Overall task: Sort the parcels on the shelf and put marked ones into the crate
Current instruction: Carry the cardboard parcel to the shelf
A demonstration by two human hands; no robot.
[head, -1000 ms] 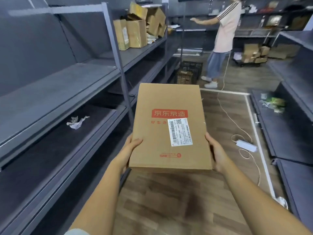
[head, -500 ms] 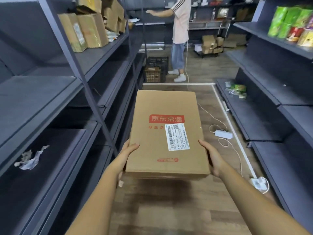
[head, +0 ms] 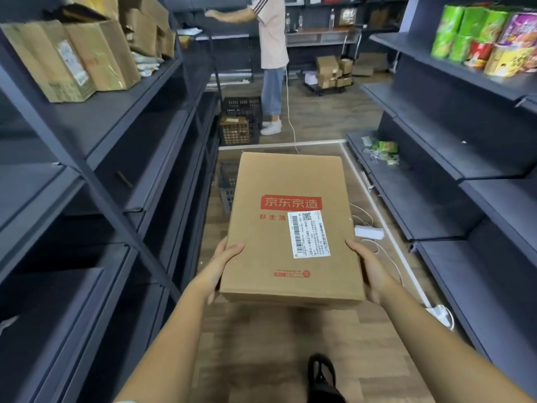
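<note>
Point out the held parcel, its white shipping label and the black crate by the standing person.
held parcel [head: 270, 175]: head view, bare cardboard near its far edge.
white shipping label [head: 309, 235]: head view, the label's middle.
black crate [head: 242, 104]: head view, its mesh rear wall.

We hold one flat brown parcel [head: 290, 228] level over the aisle floor.
Our left hand [head: 216, 270] and right hand [head: 370, 271] grip its near corners, thumbs on top; its lid bears a red printed logo and a white barcode label. More cardboard parcels [head: 72, 56] stand on the upper left shelf [head: 122, 117]. A black lattice crate [head: 241, 120] sits on the floor farther down the aisle, with a brown box inside.
</note>
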